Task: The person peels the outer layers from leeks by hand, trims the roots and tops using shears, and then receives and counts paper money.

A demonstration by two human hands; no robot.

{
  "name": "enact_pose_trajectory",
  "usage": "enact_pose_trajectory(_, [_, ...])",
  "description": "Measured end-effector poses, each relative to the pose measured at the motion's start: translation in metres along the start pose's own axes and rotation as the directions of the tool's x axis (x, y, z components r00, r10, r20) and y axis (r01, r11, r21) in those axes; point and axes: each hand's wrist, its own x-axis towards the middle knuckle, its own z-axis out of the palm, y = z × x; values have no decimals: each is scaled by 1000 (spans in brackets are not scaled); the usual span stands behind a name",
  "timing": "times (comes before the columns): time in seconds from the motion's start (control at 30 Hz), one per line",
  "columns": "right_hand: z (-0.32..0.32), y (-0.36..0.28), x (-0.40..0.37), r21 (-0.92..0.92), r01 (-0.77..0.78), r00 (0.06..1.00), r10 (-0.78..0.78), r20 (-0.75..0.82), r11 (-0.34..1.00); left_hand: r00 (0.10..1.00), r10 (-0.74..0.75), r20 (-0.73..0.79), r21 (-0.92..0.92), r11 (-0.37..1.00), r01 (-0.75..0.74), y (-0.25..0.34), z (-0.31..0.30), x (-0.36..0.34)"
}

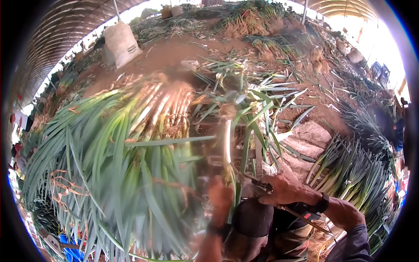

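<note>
My left hand [220, 194] is blurred but closed around the leafy part of a long green onion [227, 142]. Its white stalk points away from me, roots at the far end. Close by on the right, my right hand [281, 190] grips a dark hand tool [257, 181] with a thin tip aimed toward the stalk. The tool looks like an air blow gun, though the fingers hide most of it. A thin hose [312, 225] runs below that hand. Left of my hands lies a large heap of untrimmed long green onions [126, 161], roots facing away.
Stripped leaves [262, 105] pile up beyond my hands on a low frame. Trimmed green onions [351, 174] lie on pale sacking [307, 139] at the right. A full white sack [122, 43] stands farther back, and more onion heaps [253, 19] cover the dirt floor.
</note>
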Motion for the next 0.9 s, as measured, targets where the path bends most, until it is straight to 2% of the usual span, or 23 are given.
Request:
enact_pose_trajectory(0.03, [0,-5,-3,-52,-17,999,19,34,999,999,31,-17,-35,999,-31,-1,-2,0])
enact_pose_trajectory(0.07, [4,-7,-6,-17,-51,997,52,50,999,999,-24,26,-35,999,25,-2,-2,1])
enact_pose_trajectory(0.13, [2,-15,-8,-57,-28,999,30,40,998,985,-132,112,-34,990,137,9,-11,4])
enact_pose_trajectory(0.17, [1,-17,-9,-76,-18,999,20,35,997,983,-133,127,-20,990,136,13,-14,4])
enact_pose_trajectory(0.2, [3,-13,-8,-74,74,997,-74,0,995,981,-132,144,-5,991,134,16,-17,5])
enact_pose_trajectory(0.33, [7,-7,-2,-48,51,995,-47,92,997,994,-40,100,21,999,38,9,-13,5])
enact_pose_trajectory(0.5, [9,-6,0,1,95,995,-95,35,995,977,-107,187,-23,993,113,-7,2,12])
enact_pose_trajectory(0.6, [12,-1,6,-84,21,999,-24,-37,996,980,-114,163,-17,993,118,-6,4,18])
enact_pose_trajectory(0.67, [15,3,10,-55,10,997,-14,-74,998,970,-142,197,10,990,143,-4,-1,24])
enact_pose_trajectory(0.77, [14,4,5,-24,1,997,-2,-79,1000,936,-119,330,-37,990,139,-4,-12,37])
enact_pose_trajectory(0.8, [11,3,4,-18,-3,997,2,-73,1000,945,-118,304,-12,992,127,-1,-17,41])
enact_pose_trajectory(0.9, [8,4,-4,81,123,991,-118,-68,989,961,-100,259,34,995,95,-6,-23,42])
